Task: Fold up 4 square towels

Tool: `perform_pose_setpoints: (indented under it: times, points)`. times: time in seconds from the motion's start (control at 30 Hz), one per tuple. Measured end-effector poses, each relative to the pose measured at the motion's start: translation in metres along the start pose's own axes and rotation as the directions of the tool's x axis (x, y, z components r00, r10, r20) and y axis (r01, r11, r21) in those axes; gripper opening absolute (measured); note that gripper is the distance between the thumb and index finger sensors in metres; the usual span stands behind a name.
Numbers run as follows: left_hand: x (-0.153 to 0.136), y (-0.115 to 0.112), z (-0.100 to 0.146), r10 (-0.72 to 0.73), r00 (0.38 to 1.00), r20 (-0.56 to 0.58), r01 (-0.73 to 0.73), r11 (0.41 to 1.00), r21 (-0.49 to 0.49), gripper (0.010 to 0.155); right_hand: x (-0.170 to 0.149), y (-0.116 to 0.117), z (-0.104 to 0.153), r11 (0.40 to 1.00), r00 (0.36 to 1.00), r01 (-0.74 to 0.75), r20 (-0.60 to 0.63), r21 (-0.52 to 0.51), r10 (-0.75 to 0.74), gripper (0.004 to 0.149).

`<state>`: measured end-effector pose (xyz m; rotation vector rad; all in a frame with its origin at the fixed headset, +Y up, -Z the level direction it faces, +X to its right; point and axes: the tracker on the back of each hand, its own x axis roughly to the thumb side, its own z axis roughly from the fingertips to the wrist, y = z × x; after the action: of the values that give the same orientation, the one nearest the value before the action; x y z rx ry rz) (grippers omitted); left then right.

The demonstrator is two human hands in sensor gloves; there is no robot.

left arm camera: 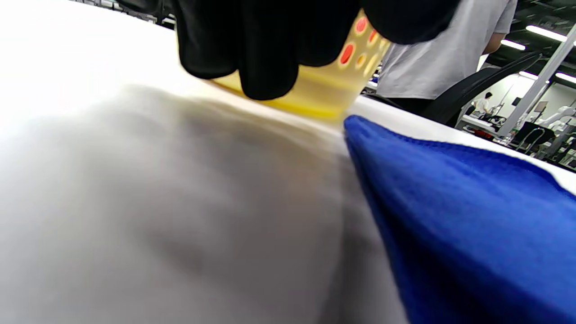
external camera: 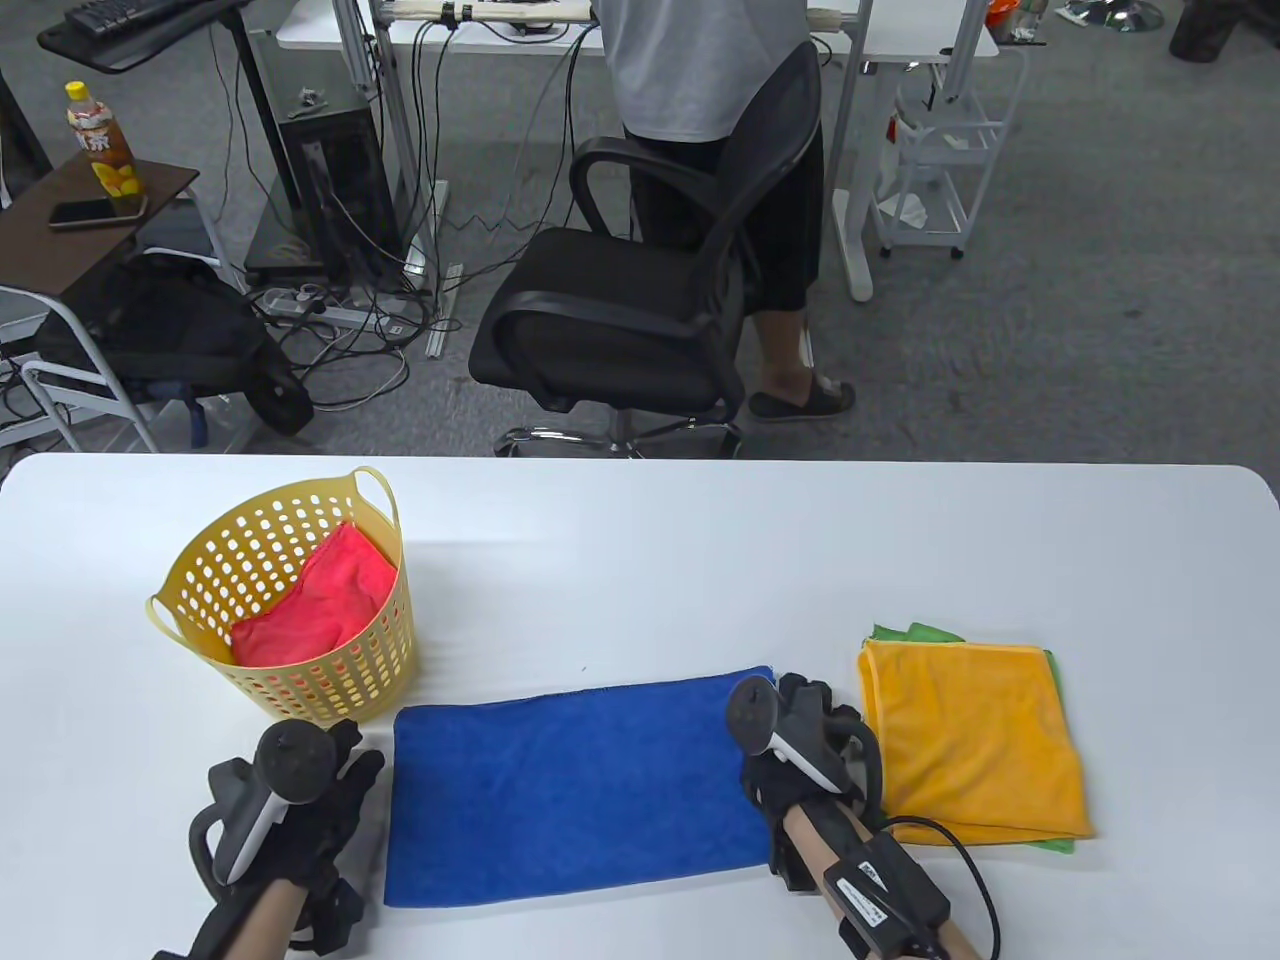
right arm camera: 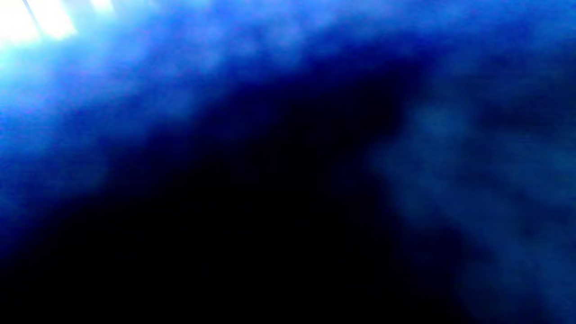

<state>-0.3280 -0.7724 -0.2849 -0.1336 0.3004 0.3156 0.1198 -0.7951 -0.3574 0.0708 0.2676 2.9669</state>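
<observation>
Both hands flank the blue towel [external camera: 575, 785]: right hand [external camera: 815, 745] rests on its edge, left hand [external camera: 305, 790] just beside it (finger spread unclear for both).

On the table [external camera: 640, 520] in front of you a towel [external camera: 570, 785] lies flat between your left hand [external camera: 300, 800] and right hand [external camera: 810, 745]. Behind your left hand stands a basket [external camera: 300, 690] with another towel [external camera: 320, 600] in it; two stacked towels [external camera: 970, 740] lie right of your right hand
</observation>
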Motion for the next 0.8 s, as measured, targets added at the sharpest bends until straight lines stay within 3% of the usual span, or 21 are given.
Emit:
perform_pose_setpoints:
  times: [0.1,0.3,0.5,0.6,0.8]
  points:
    - [0.002,0.000,0.002,-0.008,1.000,0.021,0.008,1.000,0.004,0.064,-0.005,-0.018,0.011,0.976,0.976,0.204,0.091,-0.073,-0.197,0.043]
    - [0.003,0.001,0.002,-0.020,0.999,0.039,0.020,1.000,-0.006,0.063,-0.012,-0.043,0.034,0.940,0.935,0.321,0.195,-0.118,-0.295,0.043]
    - [0.002,0.005,0.004,-0.003,0.998,0.055,0.003,1.000,0.011,0.060,-0.031,-0.048,0.037,0.952,0.963,0.266,0.082,-0.155,-0.256,0.043]
    - [0.004,0.005,0.006,0.003,0.998,0.065,-0.004,1.000,0.010,0.059,-0.054,-0.051,0.037,0.960,0.970,0.223,-0.058,-0.170,-0.236,0.043]
    - [0.011,0.008,0.010,-0.013,0.995,0.095,0.010,1.000,0.028,0.059,-0.077,-0.083,0.053,0.948,0.935,0.210,-0.234,-0.237,-0.266,0.043]
